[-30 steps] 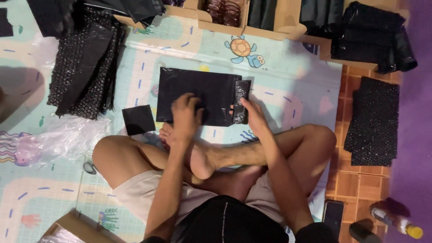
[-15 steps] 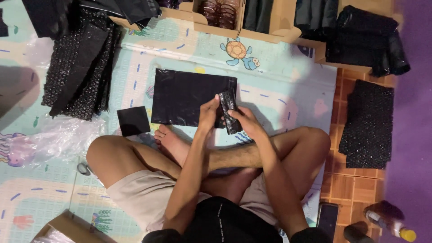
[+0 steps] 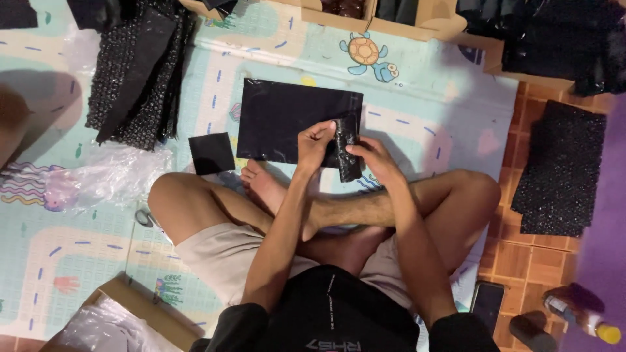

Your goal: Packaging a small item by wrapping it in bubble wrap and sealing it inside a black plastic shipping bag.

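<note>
I sit cross-legged on a pastel play mat (image 3: 417,85). My left hand (image 3: 314,142) and my right hand (image 3: 369,156) both grip a small item wrapped in black bubble wrap (image 3: 347,151), held just above the right end of a flat glossy black plastic bag (image 3: 287,120) that lies on the mat. My left fingers pinch the wrapped item's upper left side, while my right fingers hold its right edge. A small black square piece (image 3: 211,154) lies to the left of the bag, near my knee.
A pile of black bubble wrap sheets (image 3: 134,75) lies at the upper left and another sheet (image 3: 561,169) on the tiled floor at right. Clear crumpled plastic (image 3: 104,176) lies left. Cardboard boxes (image 3: 398,16) line the top; another box (image 3: 130,319) sits bottom left. A bottle (image 3: 583,316) stands bottom right.
Both hands pressed flat on the black bag a second ago; they have since lifted the small wrapped item off its right end and hold it between them.
</note>
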